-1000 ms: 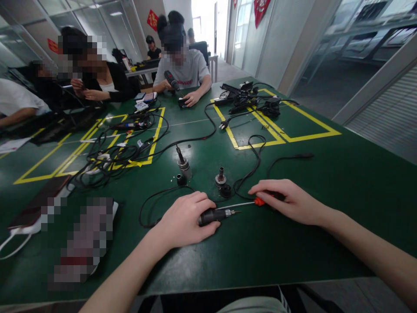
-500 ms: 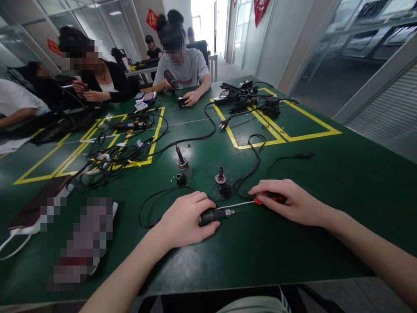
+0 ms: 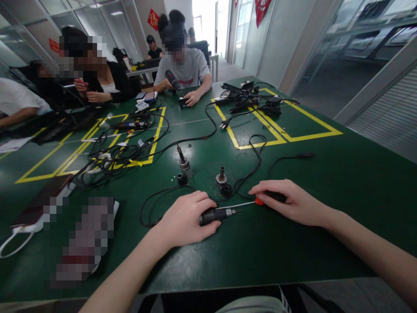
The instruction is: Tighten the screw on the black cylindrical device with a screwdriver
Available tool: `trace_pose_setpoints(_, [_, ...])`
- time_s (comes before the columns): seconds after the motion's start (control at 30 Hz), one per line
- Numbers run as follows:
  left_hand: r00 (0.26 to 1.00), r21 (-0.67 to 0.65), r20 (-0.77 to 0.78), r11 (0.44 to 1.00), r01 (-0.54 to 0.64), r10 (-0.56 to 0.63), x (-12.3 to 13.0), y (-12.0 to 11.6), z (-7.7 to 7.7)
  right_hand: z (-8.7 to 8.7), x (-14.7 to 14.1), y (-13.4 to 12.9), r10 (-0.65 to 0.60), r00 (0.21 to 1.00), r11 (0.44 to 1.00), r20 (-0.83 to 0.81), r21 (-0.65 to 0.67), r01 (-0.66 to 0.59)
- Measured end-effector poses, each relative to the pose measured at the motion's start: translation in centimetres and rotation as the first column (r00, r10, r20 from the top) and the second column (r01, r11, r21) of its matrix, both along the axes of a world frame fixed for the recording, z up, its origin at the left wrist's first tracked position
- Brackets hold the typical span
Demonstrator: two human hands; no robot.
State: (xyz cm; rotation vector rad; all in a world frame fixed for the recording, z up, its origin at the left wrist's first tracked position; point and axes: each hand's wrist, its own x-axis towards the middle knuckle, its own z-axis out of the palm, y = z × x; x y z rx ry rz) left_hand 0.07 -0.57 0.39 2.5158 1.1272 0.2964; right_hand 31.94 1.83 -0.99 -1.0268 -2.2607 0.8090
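Observation:
My left hand [image 3: 190,219] lies wrapped over a black cylindrical tool body [image 3: 210,216], which has a silvery collar and a thin metal tip pointing right. Between thumb and fingers my right hand [image 3: 286,200] grips a screwdriver [image 3: 259,201] with a red and black handle. Its long shaft runs left, and its end is hidden behind the tool body and my left hand. Beyond my hands, a metal motor part [image 3: 184,167] stands upright with its shaft up, a small black collar [image 3: 181,178] beside it. Another shafted metal part [image 3: 222,178] stands near a black ring-shaped piece [image 3: 226,190].
Tangled black cables [image 3: 107,163] spread over the green table [image 3: 260,252] at left. A loose cable [image 3: 256,163] loops behind my right hand. Black tools and cords [image 3: 243,98] sit at the back. A phone [image 3: 41,200] lies left. A co-worker [image 3: 182,65] holds a drill opposite.
Both hands keep their grips, and the tool and screwdriver stay in place. The view has shifted very slightly.

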Motion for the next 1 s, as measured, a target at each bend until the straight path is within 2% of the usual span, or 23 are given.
trace_pose_setpoints(0.27, [1.000,-0.012,0.002,1.000,0.004,-0.004,-0.02,0.00,0.00,-0.41,0.08,0.10,0.018,0.999,1.000,-0.040,0.014,-0.018])
trace_pose_setpoints(0.63, [1.000,-0.024,0.011,1.000,-0.001,0.002,-0.08,-0.01,0.02,-0.22,0.36,0.15,0.049,0.999,0.998,0.009,0.036,-0.049])
trace_pose_setpoints(0.9, [1.000,-0.022,0.016,1.000,-0.008,0.009,-0.13,-0.06,-0.18,-0.23,0.61,-0.14,-0.002,0.998,1.000,-0.059,-0.025,0.001])
trace_pose_setpoints(1.0, [1.000,-0.020,0.016,1.000,-0.014,0.014,-0.08,-0.09,-0.18,0.12,0.55,-0.18,0.001,0.999,0.998,-0.035,-0.069,-0.003])
